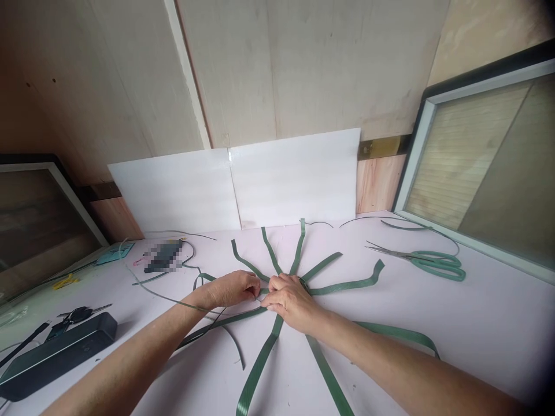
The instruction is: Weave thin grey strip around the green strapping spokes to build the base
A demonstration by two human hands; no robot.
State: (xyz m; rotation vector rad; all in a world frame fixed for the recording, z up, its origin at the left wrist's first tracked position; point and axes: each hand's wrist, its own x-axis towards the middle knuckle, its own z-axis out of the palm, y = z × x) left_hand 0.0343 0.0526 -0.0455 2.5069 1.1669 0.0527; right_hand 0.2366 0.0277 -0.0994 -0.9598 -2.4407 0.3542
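Observation:
Flat green plastic straps (258,370) radiate like spokes across the pale tabletop from a centre that my right hand mostly covers. My right hand (291,297) is closed over that centre, thumb and fingers pressed together on the straps. Just to its left, my left hand (236,289) is closed in a pinch, with a thin green strip (167,301) that trails off leftward. Between the two hands a short bit of the thin strip shows. How it passes through the centre is hidden under my fingers.
Green-handled scissors (437,263) lie at right, blades partly apart. A dark oblong case (58,352), keys (80,314) and a blurred dark item (163,256) lie at left. Loose thin strips (236,346) are scattered about. White boards (295,179) lean at the back; a framed glass pane (481,162) stands right.

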